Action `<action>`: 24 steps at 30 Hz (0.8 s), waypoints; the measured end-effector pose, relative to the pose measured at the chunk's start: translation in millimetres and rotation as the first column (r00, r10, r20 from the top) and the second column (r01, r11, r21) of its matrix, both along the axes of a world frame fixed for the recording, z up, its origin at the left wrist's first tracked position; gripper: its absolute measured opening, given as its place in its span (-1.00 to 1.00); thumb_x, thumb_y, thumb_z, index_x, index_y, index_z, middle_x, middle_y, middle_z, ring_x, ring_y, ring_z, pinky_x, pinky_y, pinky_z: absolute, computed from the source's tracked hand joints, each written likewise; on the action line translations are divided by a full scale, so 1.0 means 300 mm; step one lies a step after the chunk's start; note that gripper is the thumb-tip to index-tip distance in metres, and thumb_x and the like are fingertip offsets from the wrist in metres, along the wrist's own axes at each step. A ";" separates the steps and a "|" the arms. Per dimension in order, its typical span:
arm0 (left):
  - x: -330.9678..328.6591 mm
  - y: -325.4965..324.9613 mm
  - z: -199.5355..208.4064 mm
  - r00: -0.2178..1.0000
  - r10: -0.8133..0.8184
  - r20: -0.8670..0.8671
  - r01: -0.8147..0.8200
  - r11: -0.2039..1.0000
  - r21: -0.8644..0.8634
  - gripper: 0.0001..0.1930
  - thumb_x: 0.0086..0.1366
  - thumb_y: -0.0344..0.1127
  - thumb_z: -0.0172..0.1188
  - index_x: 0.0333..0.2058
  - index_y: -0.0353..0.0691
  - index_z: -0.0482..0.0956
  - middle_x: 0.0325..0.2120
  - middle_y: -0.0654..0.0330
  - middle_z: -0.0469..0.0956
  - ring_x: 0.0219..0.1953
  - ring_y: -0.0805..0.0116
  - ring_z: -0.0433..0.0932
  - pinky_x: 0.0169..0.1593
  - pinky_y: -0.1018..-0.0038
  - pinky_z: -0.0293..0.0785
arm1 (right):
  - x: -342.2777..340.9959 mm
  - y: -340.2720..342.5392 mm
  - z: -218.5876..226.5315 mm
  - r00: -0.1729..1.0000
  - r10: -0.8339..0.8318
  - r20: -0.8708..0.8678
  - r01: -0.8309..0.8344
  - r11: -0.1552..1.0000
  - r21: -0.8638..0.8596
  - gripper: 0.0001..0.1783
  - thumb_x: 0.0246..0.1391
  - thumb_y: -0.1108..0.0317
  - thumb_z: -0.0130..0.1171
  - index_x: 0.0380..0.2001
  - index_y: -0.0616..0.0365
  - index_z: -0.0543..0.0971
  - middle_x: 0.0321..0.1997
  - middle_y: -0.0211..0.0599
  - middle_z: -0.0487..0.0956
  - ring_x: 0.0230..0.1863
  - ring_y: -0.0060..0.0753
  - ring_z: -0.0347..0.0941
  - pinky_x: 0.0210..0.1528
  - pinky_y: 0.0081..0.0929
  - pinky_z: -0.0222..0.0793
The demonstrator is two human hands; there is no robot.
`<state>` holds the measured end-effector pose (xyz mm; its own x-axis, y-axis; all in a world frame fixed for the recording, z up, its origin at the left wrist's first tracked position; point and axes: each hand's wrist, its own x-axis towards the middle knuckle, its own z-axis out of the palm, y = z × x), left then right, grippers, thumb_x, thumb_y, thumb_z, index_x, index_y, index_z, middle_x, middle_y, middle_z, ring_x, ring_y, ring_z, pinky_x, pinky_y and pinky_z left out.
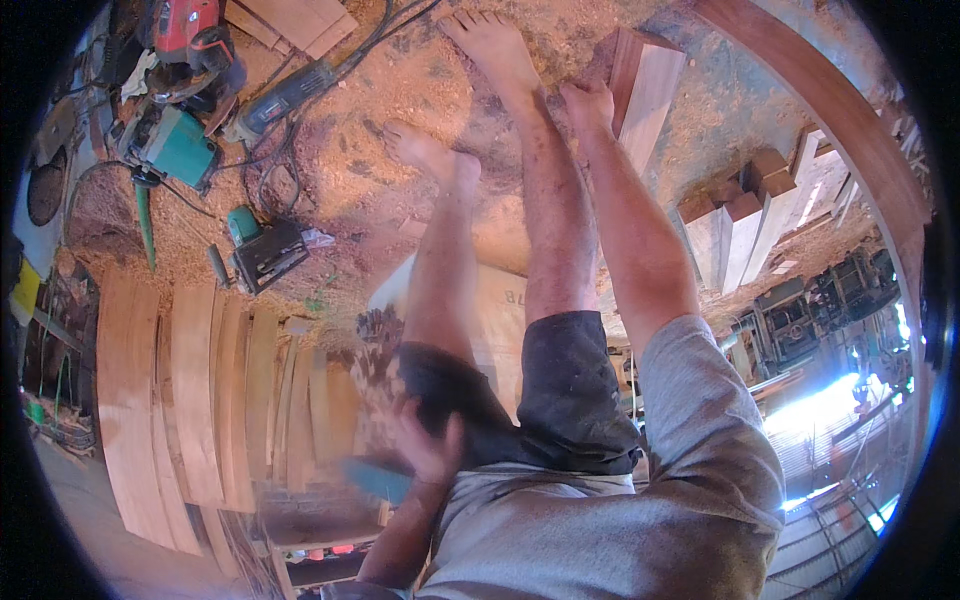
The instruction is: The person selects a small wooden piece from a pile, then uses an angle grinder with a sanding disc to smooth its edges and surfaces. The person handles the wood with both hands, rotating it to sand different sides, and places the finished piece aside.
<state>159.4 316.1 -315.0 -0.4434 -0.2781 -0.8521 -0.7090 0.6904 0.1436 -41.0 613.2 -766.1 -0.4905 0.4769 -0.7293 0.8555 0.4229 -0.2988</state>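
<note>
My left hand (pixel 430 442), blurred by motion, is beside my left thigh in dark shorts. Its thumb stands apart from the fingers, and nothing shows in it. A smeared blue-green thing (pixel 378 480) lies next to that wrist; its kind is unclear. My right arm reaches far forward, past my right leg. At its end my right hand (pixel 588 106) is closed, right against the left side of a thick wooden beam (pixel 652 90). Whatever its curled fingers hold is hidden. Both my feet are bare, on a floor strewn with shavings.
At the far left are a teal power tool (pixel 178 148), a grey angle grinder (pixel 290 98), a red machine (pixel 185 30) and a teal tool with a black base (pixel 268 252), among cables. Boards (pixel 200 390) line the left. Squared timbers (pixel 740 225) and a long curved-looking plank (pixel 850 110) are right.
</note>
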 end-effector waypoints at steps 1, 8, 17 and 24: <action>-0.007 -0.002 0.000 1.000 0.008 0.008 -0.008 1.000 0.006 -0.39 0.07 -0.22 0.38 0.05 -0.34 0.36 0.07 -0.22 0.34 0.13 -0.24 0.34 0.21 0.02 0.27 | 0.005 -0.002 -0.032 1.000 0.013 -0.017 -0.013 1.000 -0.014 -0.71 -0.05 0.25 0.33 -0.31 0.24 0.62 -0.39 -0.30 0.66 -0.38 -0.45 0.56 -0.30 -0.44 0.48; 0.031 -0.013 0.003 1.000 0.002 -0.024 -0.002 1.000 -0.006 -0.38 0.09 -0.25 0.37 0.08 -0.34 0.35 0.08 -0.21 0.35 0.15 -0.22 0.34 0.23 0.03 0.25 | -0.012 -0.152 -0.072 0.995 0.085 -0.060 -0.088 0.995 -0.042 -0.66 0.03 0.13 0.25 -0.26 0.19 0.65 -0.33 -0.10 0.68 -0.21 -0.14 0.63 -0.13 -0.16 0.51; -0.013 -0.047 0.044 0.992 -0.097 -0.081 0.095 0.995 -0.027 -0.37 0.14 -0.22 0.36 0.14 -0.34 0.34 0.03 -0.21 0.38 0.12 -0.25 0.36 0.22 0.02 0.29 | 0.141 -0.267 0.300 0.981 -0.186 -0.056 0.186 0.983 -0.008 -0.64 0.13 0.08 0.27 -0.25 0.17 0.56 -0.24 -0.18 0.64 -0.20 -0.30 0.56 -0.24 -0.29 0.49; -0.034 -0.157 0.064 0.970 -0.160 -0.182 0.172 0.984 0.051 -0.35 0.13 -0.17 0.38 0.15 -0.31 0.39 0.06 -0.19 0.43 0.12 -0.21 0.43 0.18 0.08 0.40 | 0.078 -0.120 1.030 0.939 -0.336 -0.066 0.302 0.903 -0.305 -0.49 0.21 0.08 0.18 0.12 0.17 0.56 -0.08 -0.18 0.66 -0.04 -0.37 0.55 0.02 -0.38 0.46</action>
<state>149.3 269.0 -295.7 -0.6238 -0.1337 -0.7701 -0.5446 0.7811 0.3055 -17.5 577.2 -457.2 -0.4348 0.4013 -0.8062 0.8830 0.0145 -0.4691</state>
